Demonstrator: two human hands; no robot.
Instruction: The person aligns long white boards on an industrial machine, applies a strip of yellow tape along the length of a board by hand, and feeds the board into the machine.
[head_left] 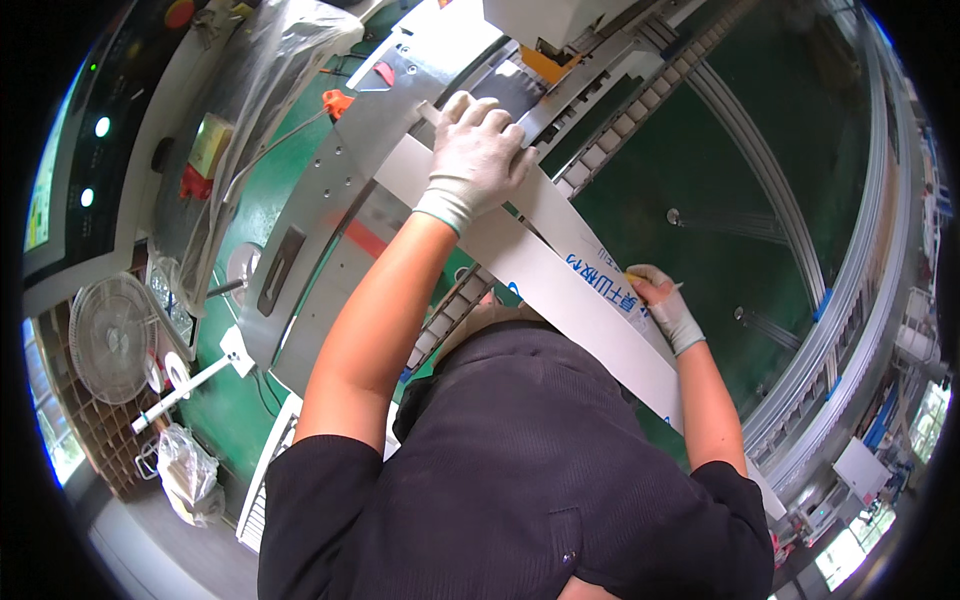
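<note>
Two long white boards slant from the metal machine bed toward my right side. My left hand (478, 150), in a pale knit glove, is closed with curled fingers at the far end of the boards. Its palm covers part of the nearer white board (560, 290); the fingertips' exact hold is hidden. Blue printing marks the other white board (570, 235), which lies just beyond. My right hand (665, 305), gloved with some fingertips bare, pinches the outer edge of this printed board. A gap separates the boards along part of their length.
The grey metal machine bed (300, 300) has a slotted handle opening. A roller track (610, 140) runs beyond my left hand, with a curved aluminium frame (780, 210) to the right. At left are a control panel (110, 130), plastic sheeting (270, 75) and a fan (112, 335).
</note>
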